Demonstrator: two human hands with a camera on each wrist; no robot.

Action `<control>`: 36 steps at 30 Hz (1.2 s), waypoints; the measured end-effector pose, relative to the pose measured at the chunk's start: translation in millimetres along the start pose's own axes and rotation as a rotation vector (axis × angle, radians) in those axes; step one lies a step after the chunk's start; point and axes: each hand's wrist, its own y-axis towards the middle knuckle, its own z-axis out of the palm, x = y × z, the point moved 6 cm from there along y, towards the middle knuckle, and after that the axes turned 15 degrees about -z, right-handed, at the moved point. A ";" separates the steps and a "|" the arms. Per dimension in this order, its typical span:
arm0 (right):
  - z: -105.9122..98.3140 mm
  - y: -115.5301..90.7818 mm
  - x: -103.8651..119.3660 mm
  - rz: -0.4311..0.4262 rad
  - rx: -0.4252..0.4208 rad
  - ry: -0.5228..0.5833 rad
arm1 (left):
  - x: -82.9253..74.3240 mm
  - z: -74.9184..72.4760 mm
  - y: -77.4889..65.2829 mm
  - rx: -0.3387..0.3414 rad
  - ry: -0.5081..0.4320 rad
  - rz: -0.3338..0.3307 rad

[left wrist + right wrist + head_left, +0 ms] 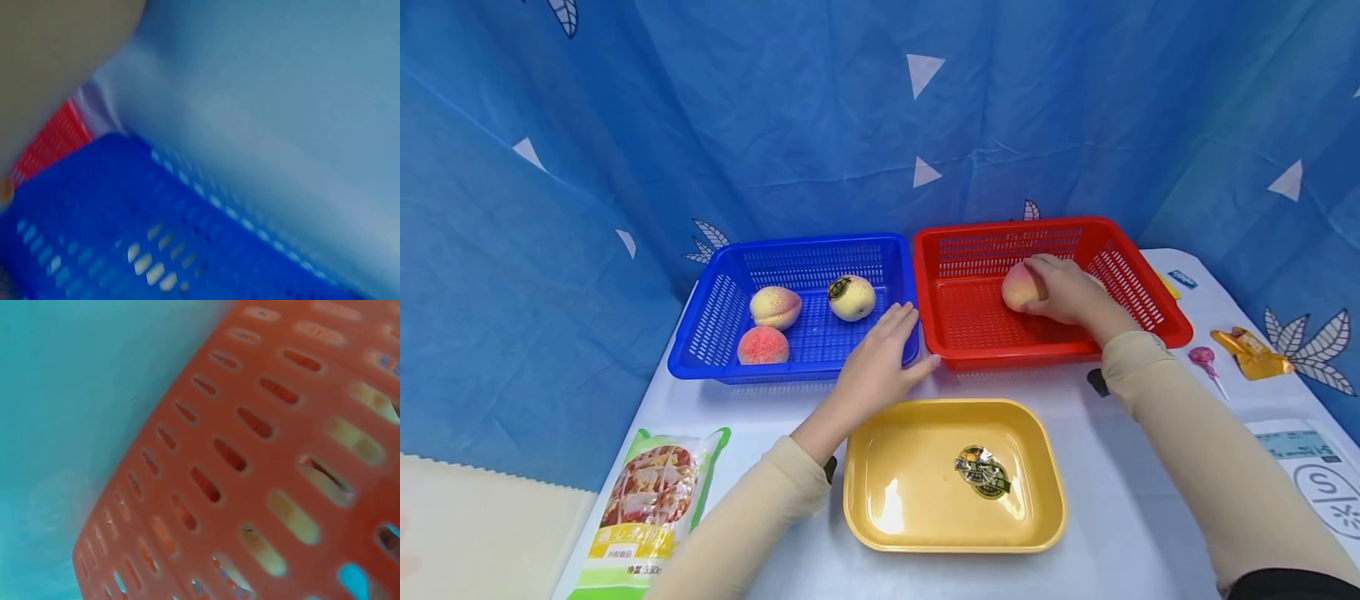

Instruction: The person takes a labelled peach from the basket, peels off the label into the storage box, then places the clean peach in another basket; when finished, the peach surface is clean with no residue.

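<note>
The right hand [1062,292] has its fingers curled round a pink-and-cream peach [1019,288], gripped inside the red basket [958,321]. The left hand [880,364] has its fingers extended, thumb apart, grasping nothing, at the near right corner of the blue basket [816,337]; contact with the rim cannot be confirmed. Three other peaches [776,307] lie in the blue basket. Nearer the person stands a yellow tray [913,450], a dark printed label [983,472] within. A green-edged food packet [651,492] lies to its left.
</note>
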 end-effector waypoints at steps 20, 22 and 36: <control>-25.2 -6.6 127.1 -0.318 -0.212 0.088 | 133.5 -101.8 -36.1 0.008 -0.022 -0.395; -22.5 -2.7 144.0 -0.344 -0.198 0.107 | 149.4 -106.3 -39.6 0.024 -0.001 -0.436; 12.2 46.5 247.3 -0.478 -0.056 0.232 | 206.2 -117.3 -48.4 0.049 0.040 -0.558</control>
